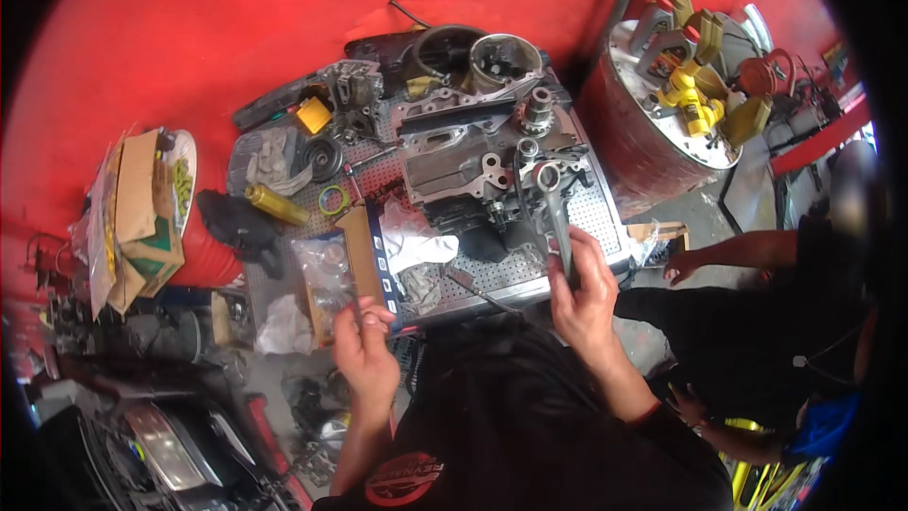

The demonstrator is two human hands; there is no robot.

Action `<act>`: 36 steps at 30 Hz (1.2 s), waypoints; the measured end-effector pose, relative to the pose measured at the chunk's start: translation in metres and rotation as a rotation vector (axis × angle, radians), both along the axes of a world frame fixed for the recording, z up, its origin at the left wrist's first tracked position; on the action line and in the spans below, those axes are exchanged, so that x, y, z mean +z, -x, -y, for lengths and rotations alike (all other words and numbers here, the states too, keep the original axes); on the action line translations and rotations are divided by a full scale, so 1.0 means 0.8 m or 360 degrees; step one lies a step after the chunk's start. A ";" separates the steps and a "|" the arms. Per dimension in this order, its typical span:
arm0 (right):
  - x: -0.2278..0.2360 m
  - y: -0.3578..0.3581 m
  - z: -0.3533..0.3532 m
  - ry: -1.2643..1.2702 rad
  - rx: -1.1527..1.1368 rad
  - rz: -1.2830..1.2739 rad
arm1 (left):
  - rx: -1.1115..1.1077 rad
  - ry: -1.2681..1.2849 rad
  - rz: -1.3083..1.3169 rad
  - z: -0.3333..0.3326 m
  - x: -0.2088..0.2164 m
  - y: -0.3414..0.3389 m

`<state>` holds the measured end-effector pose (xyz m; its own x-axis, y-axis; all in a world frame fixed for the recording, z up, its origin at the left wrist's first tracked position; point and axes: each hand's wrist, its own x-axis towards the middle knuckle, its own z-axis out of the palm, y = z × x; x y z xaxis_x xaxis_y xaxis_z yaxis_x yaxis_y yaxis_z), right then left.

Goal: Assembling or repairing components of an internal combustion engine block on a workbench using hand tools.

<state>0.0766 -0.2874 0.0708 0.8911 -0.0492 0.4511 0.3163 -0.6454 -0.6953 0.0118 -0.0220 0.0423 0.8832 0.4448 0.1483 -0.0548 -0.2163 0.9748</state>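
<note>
My right hand (586,303) is closed around the lower end of a grey metal connecting rod (556,213). The rod's ringed end points away from me, over the worktable. My left hand (367,355) is pinched at the table's near edge, by an open cardboard box (359,251) with a dark blue printed side. A thin dark sliver shows at its fingertips; I cannot make out what it is. Beyond the rod lie a grey metal engine casing (440,170) and a gear shaft (536,112) standing upright. Crumpled white paper (416,237) lies right of the box.
The perforated metal worktable (601,227) carries several engine parts, a yellow bottle (276,205) and a plastic bag (322,265). On the right, a drum (629,147) bears several oil bottles. Another person's arm (738,254) reaches in from the right. A motorcycle (161,445) stands lower left.
</note>
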 end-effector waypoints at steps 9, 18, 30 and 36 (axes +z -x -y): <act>-0.037 0.011 -0.017 -0.0192 0.0881 -0.0345 | -0.0134 -0.0438 -0.0020 0.060 -0.013 0.054; -0.051 0.005 0.011 -0.0424 0.0350 -0.0279 | -0.0205 -0.0327 -0.0107 -0.004 -0.021 0.004; -0.044 0.035 -0.027 -0.0573 -0.0338 -0.0213 | -0.0625 -0.0744 0.0114 -0.030 -0.020 -0.189; -0.036 0.079 -0.021 -0.0606 -0.0534 -0.0038 | -0.0718 -0.0463 0.0298 0.005 -0.009 -0.189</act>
<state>0.0131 -0.2708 0.0424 0.8078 -0.4916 0.3253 0.1165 -0.4078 -0.9056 0.1632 -0.0260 0.0348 0.9232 -0.0531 0.3806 -0.3701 -0.3898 0.8433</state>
